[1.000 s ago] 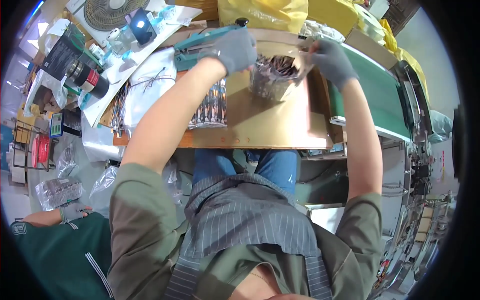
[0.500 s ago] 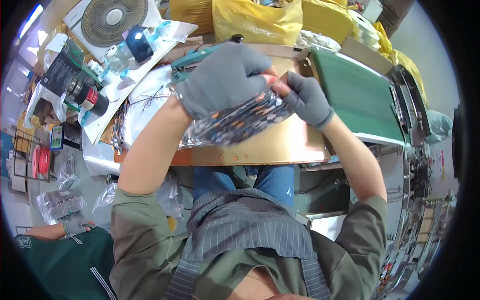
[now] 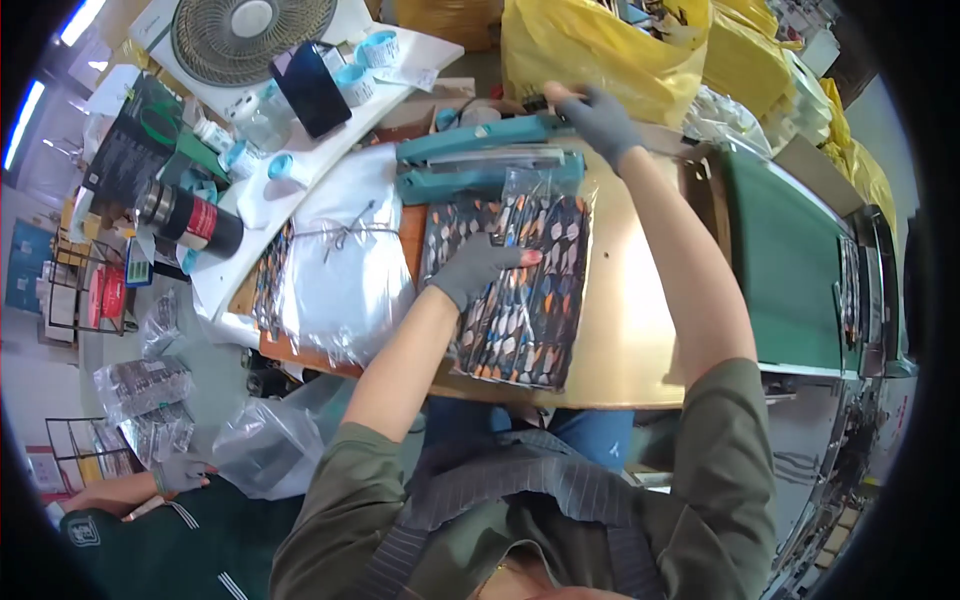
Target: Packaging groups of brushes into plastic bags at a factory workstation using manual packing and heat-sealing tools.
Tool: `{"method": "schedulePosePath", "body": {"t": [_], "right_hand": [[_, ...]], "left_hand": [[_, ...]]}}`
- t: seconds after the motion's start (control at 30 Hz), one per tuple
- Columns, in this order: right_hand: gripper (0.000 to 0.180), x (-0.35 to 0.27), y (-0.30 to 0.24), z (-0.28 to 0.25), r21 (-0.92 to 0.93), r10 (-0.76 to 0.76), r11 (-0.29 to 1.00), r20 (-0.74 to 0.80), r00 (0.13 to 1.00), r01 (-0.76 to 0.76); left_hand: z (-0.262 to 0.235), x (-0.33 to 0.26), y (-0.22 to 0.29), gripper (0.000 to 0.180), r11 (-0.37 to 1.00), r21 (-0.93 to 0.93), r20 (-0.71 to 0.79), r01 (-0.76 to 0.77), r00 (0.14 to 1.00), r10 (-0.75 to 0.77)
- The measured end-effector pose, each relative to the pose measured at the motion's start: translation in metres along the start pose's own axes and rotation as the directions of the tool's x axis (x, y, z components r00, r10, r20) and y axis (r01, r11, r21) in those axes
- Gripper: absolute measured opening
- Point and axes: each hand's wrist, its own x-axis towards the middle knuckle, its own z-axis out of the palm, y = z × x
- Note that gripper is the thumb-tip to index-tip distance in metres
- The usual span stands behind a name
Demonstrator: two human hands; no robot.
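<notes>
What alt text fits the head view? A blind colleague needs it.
A gloved left hand presses a clear bag of patterned items flat on a wooden table, its top under a teal sealer whose handle the right hand holds.

Both hands wear matt grey knitted gloves. The left hand [image 3: 478, 270] presses a glossy clear plastic bag [image 3: 520, 290] of patterned cloth on the smooth, pale wooden counter [image 3: 630, 340]. The right hand [image 3: 600, 118] touches a smooth teal plastic heat sealer [image 3: 480, 160].
</notes>
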Motion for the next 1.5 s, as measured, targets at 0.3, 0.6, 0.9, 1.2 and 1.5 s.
{"method": "schedulePosePath", "body": {"t": [0.3, 0.6, 0.9, 1.2, 1.5], "right_hand": [[0.024, 0.002, -0.012, 0.036, -0.496, -0.456, 0.764, 0.037, 0.889, 0.412], [0.026, 0.005, 0.035, 0.062, -0.53, -0.366, 0.764, 0.114, 0.924, 0.368], [0.023, -0.004, 0.037, 0.056, -0.484, -0.211, 0.835, 0.153, 0.965, 0.26], [0.061, -0.186, 0.124, -0.175, 0.392, 0.444, 0.535, 0.623, 0.644, -0.748], [0.064, -0.457, 0.233, -0.437, -0.51, 0.929, 0.206, 0.37, 0.003, -0.835]], "left_hand": [[-0.083, 0.038, 0.024, 0.048, 0.982, -0.129, -0.253, 0.139, 0.953, -0.168], [-0.079, 0.025, 0.017, 0.046, 0.996, 0.003, -0.332, 0.084, 0.94, -0.079], [-0.076, 0.026, 0.008, 0.05, 0.994, -0.031, -0.352, 0.104, 0.93, -0.108], [-0.098, -0.028, 0.054, 0.081, 0.838, 0.387, -0.441, 0.384, 0.876, -0.198], [0.034, -0.186, 0.062, 0.029, 0.565, 0.74, -0.47, 0.364, 0.882, 0.047]]}}
